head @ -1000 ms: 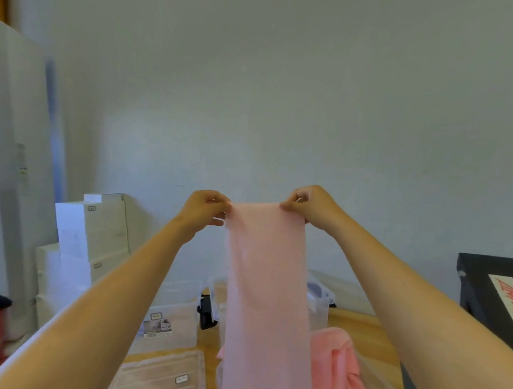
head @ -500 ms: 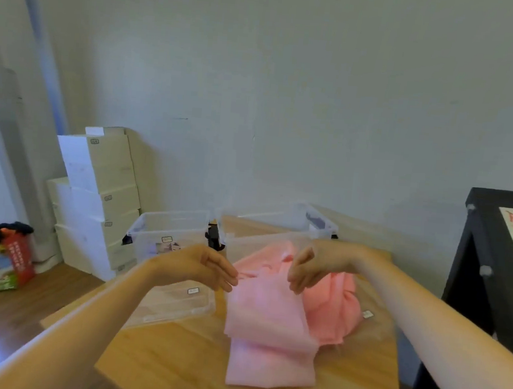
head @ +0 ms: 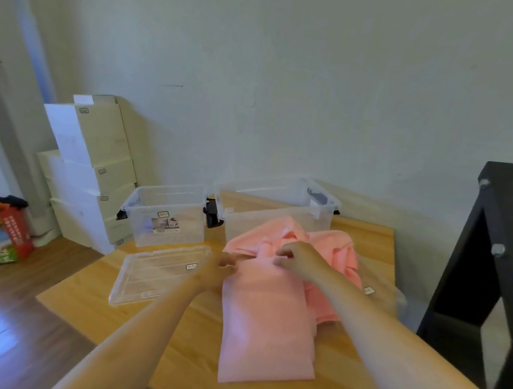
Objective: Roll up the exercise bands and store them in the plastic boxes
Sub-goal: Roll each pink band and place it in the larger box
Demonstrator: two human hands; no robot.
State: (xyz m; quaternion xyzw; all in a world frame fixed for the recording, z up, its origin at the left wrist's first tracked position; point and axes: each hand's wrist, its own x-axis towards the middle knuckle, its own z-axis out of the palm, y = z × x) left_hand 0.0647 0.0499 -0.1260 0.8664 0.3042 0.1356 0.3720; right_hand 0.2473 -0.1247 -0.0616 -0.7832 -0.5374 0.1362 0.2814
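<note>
Pinching left hand point(head: 222, 264): my fingers grip the pink band point(head: 264, 334) at its far corner.
Right hand point(head: 296, 260): mine, pinching the same edge.
Wooden table point(head: 196, 341): pink band lies flat on it.

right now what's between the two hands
The far end of the flat band, pinched at its corners by the left hand and right hand, lying on the table; the head view shows it.

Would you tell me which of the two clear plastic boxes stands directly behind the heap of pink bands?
The right-hand box, with the pink bands heaped just before its front wall; the left-hand box stands behind the flat lid instead.
</note>
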